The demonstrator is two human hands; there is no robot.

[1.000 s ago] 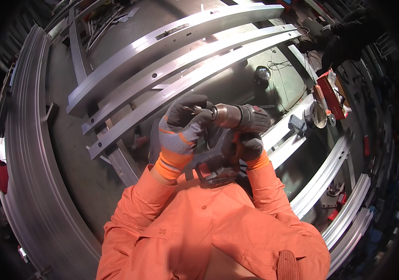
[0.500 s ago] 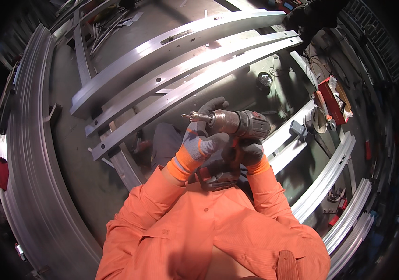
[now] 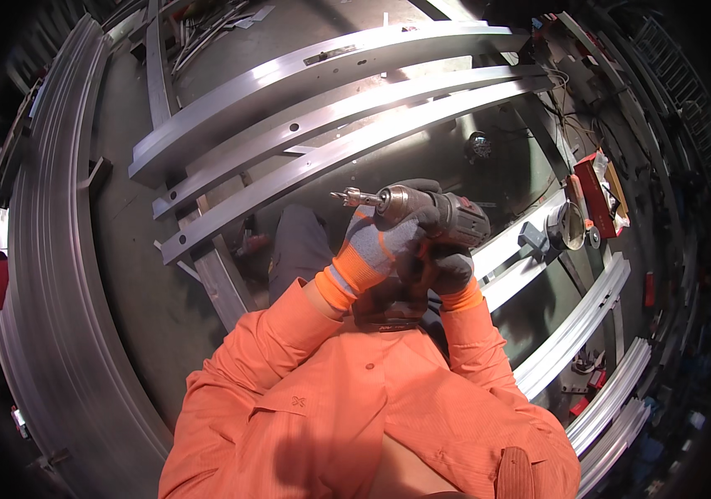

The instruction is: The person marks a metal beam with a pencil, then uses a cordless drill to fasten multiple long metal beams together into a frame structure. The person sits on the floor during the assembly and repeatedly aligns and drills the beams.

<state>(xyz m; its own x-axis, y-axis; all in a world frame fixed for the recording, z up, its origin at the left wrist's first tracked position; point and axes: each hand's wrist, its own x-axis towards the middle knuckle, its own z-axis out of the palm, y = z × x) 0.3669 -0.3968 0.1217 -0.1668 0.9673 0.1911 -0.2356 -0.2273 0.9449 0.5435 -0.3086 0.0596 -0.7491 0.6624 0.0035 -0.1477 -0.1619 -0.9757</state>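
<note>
I hold a cordless drill (image 3: pixel 447 218) with a dark body and a silver chuck in front of my chest. A stepped bit (image 3: pixel 349 198) sticks out to the left. My left hand (image 3: pixel 379 243), in a grey glove with an orange cuff, wraps the drill just behind the chuck. My right hand (image 3: pixel 448 268), in a dark glove with an orange cuff, grips the handle below the drill body. Both sleeves are orange. Long aluminium profiles (image 3: pixel 322 108) lie on the floor beyond the drill.
More aluminium profiles (image 3: pixel 576 328) lie to the right, and curved rails (image 3: pixel 47 283) run along the left. A red box (image 3: pixel 601 187) and a round metal can (image 3: pixel 567 224) sit at right. A small dark round object (image 3: pixel 478 146) lies on the floor.
My left hand has slid back from the chuck's front to just behind it, so the bit now shows bare. The drill has stayed at about the same height.
</note>
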